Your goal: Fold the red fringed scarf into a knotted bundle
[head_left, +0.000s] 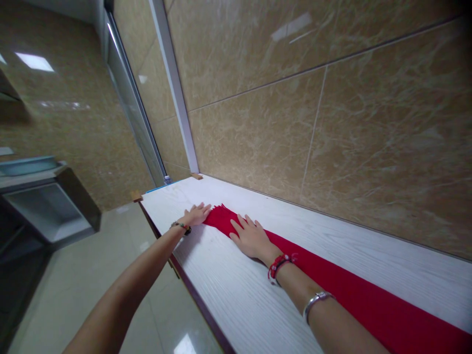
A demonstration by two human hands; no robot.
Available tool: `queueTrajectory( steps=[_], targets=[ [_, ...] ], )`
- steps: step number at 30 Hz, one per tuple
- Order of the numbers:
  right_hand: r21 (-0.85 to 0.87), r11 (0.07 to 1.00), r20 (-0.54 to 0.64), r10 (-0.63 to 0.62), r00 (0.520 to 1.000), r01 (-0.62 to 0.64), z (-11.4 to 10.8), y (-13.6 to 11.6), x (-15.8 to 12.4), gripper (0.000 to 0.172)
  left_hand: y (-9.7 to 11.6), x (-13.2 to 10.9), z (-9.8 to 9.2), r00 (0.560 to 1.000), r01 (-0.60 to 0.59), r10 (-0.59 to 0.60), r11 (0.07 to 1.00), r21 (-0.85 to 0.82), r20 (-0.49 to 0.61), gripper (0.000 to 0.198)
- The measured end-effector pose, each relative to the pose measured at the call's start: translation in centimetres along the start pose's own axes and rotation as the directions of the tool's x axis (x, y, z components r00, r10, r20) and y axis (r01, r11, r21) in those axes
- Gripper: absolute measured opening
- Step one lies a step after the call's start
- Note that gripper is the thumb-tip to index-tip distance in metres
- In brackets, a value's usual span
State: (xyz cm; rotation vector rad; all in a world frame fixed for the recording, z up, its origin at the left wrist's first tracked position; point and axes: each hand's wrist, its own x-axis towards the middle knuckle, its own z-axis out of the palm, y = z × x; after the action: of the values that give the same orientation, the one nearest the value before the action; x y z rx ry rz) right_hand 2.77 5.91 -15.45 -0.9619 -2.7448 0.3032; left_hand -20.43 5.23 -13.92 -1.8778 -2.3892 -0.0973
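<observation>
A long red scarf (354,285) with a fringed end lies stretched along a white wood-grain board or tabletop (221,265). At the fringed far end, my left hand (197,215) rests with fingers extended, touching the scarf's edge. Farther along the cloth, my right hand (252,237) lies flat on it with the fingers spread. Neither hand grips the fabric. The near part of the scarf runs out of view at the lower right, partly behind my right forearm.
A tan marble-tiled wall (250,142) borders the table's far long side. Small wooden blocks (136,196) sit at its end corners. To the left are the tiled floor (121,275) and a cabinet (55,211) with a light-blue basin (27,166) on top.
</observation>
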Motion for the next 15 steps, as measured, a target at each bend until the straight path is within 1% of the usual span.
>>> queueTrajectory(
  steps=[1,2,3,4,5,6,7,8,9,10,11,12,13,14,15],
  targets=[
    [-0.001,1.000,0.005,0.000,1.000,0.000,-0.1,-0.1,0.1,0.057,-0.5,-0.3,-0.3,0.998,0.058,-0.058,0.998,0.012,-0.012,0.041],
    [-0.003,1.000,0.003,-0.007,1.000,0.007,-0.2,-0.2,0.1,0.056,-0.6,-0.7,-0.6,0.997,0.060,-0.059,0.998,0.016,-0.051,0.042],
    [-0.007,1.000,-0.008,-0.018,1.000,0.018,-0.5,-0.2,0.0,0.056,-0.4,-1.2,-0.8,0.996,0.015,-0.013,1.000,0.016,-0.092,0.043],
    [-0.012,1.000,-0.030,-0.028,0.999,0.028,-0.8,-0.2,-0.1,0.056,0.1,-1.8,-1.0,0.987,-0.086,0.087,0.996,0.013,-0.133,0.044],
    [-0.015,0.999,-0.054,-0.033,0.998,0.032,-1.2,-0.1,-0.3,0.056,0.8,-2.3,-1.0,0.960,-0.232,0.230,0.973,0.010,-0.159,0.044],
    [-0.013,1.000,-0.071,-0.028,0.997,0.027,-1.7,0.0,-0.7,0.057,1.6,-2.9,-1.0,0.908,-0.391,0.387,0.920,0.003,-0.159,0.043],
    [-0.003,1.000,-0.069,-0.009,0.998,0.008,-2.1,0.3,-1.2,0.059,2.3,-3.4,-0.9,0.843,-0.527,0.521,0.850,-0.011,-0.134,0.042],
    [0.011,1.000,-0.045,0.016,0.999,-0.016,-2.5,0.7,-1.8,0.061,2.9,-3.8,-0.8,0.789,-0.613,0.608,0.790,-0.035,-0.089,0.041],
    [0.025,0.999,0.000,0.041,0.999,-0.041,-2.8,1.1,-2.5,0.062,3.3,-4.0,-0.6,0.767,-0.641,0.641,0.765,-0.060,-0.030,0.041],
    [0.033,0.998,0.053,0.058,0.997,-0.060,-3.0,1.6,-3.3,0.063,3.6,-4.2,-0.5,0.772,-0.633,0.636,0.771,-0.078,0.020,0.041],
    [0.032,0.997,0.098,0.065,0.993,-0.068,-3.1,2.0,-4.1,0.063,3.8,-4.4,-0.5,0.788,-0.609,0.614,0.789,-0.082,0.050,0.042],
    [0.022,0.998,0.122,0.059,0.991,-0.063,-3.2,2.3,-4.8,0.063,3.8,-4.4,-0.6,0.803,-0.590,0.594,0.804,-0.073,0.056,0.042],
    [0.009,0.999,0.129,0.047,0.990,-0.048,-3.1,2.6,-5.4,0.062,3.9,-4.5,-0.7,0.808,-0.586,0.588,0.809,-0.055,0.038,0.041],
    [-0.005,0.999,0.126,0.034,0.992,-0.033,-3.0,2.7,-5.9,0.061,3.9,-4.6,-1.0,0.801,-0.598,0.599,0.801,-0.032,0.006,0.038],
    [-0.016,1.000,0.116,0.023,0.993,-0.021,-3.0,2.8,-6.3,0.061,4.0,-4.7,-1.3,0.782,-0.623,0.623,0.782,-0.005,-0.029,0.036]
  ],
)
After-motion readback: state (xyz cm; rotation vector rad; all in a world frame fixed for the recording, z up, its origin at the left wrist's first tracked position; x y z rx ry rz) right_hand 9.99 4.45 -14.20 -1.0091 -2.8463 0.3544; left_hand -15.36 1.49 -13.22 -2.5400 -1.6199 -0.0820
